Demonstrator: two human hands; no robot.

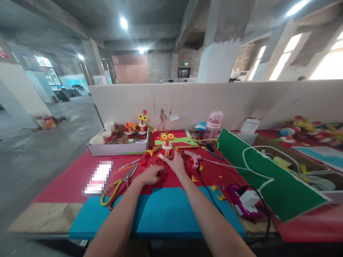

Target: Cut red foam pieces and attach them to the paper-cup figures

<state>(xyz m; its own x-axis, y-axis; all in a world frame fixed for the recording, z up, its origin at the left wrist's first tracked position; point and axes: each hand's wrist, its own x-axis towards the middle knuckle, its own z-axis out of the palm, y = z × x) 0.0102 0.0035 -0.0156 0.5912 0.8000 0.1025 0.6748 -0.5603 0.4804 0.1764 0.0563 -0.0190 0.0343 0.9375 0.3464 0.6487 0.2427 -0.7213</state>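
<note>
A small figure (pixel 167 150) with a red and white cup body and an orange head with yellow eyes stands upright on the red table covering. My right hand (pixel 175 163) has its thumb and fingers around the lower right of that cup body. My left hand (pixel 152 174) rests on the red surface just left of it, its fingers curled; whether anything is under them is hidden. Scissors (pixel 123 184) with yellow and red handles lie left of my left hand. A pink glue gun (pixel 194 159) lies to the right of my right hand.
A white box (pixel 118 149) with cups and similar figures stands back left. On the right are a green board (pixel 268 175), a purple power strip (pixel 245 203) and cables. A pink bottle (pixel 213 125) stands by the partition (pixel 187 100). Blue sheet (pixel 166 214) covers the front.
</note>
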